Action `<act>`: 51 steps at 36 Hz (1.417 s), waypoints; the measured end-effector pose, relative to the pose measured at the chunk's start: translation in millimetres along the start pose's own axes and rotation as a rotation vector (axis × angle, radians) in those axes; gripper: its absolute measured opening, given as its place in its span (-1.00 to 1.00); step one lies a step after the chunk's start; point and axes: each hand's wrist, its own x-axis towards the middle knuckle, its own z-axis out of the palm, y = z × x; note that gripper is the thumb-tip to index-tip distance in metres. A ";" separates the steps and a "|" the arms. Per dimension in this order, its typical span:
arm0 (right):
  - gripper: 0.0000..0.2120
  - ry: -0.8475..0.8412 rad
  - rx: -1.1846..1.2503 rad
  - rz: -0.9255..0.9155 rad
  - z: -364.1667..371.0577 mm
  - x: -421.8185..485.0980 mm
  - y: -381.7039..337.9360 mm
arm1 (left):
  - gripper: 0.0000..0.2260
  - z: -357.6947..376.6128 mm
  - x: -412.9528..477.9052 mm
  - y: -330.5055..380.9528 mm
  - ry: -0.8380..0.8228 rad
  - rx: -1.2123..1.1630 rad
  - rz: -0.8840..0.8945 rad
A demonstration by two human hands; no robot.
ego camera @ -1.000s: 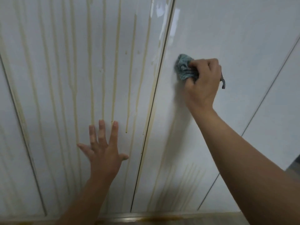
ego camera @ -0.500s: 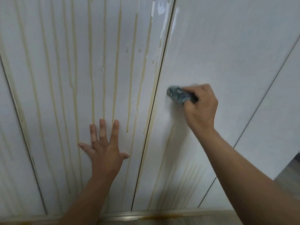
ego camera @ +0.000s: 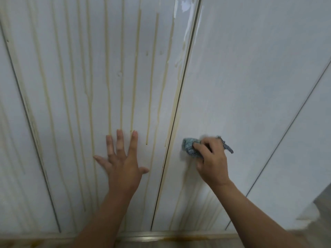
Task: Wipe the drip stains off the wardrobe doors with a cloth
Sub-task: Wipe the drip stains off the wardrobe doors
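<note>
White wardrobe doors fill the view. The left door (ego camera: 75,86) carries several long yellowish drip stains (ego camera: 107,77) running top to bottom. The door to its right (ego camera: 250,68) looks mostly wiped above, with faint streaks (ego camera: 200,203) low down. My left hand (ego camera: 123,161) lies flat on the left door, fingers spread, holding nothing. My right hand (ego camera: 213,161) is closed on a bunched blue-grey cloth (ego camera: 189,147) and presses it against the right door just beside the gap between the doors (ego camera: 172,140).
A third door panel (ego camera: 304,158) sits at the far right. Along the bottom runs a pale base rail (ego camera: 152,237) with a brownish stain (ego camera: 186,238). A bit of floor (ego camera: 322,203) shows at the lower right.
My right hand has dragged the cloth down the right door, from upper middle to about level with my left hand. The left hand has stayed flat in place.
</note>
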 end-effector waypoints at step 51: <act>-0.73 0.212 0.172 0.255 -9.3 27.1 -50.7 | 0.39 -0.7 -1.3 0.6 -0.022 0.024 0.000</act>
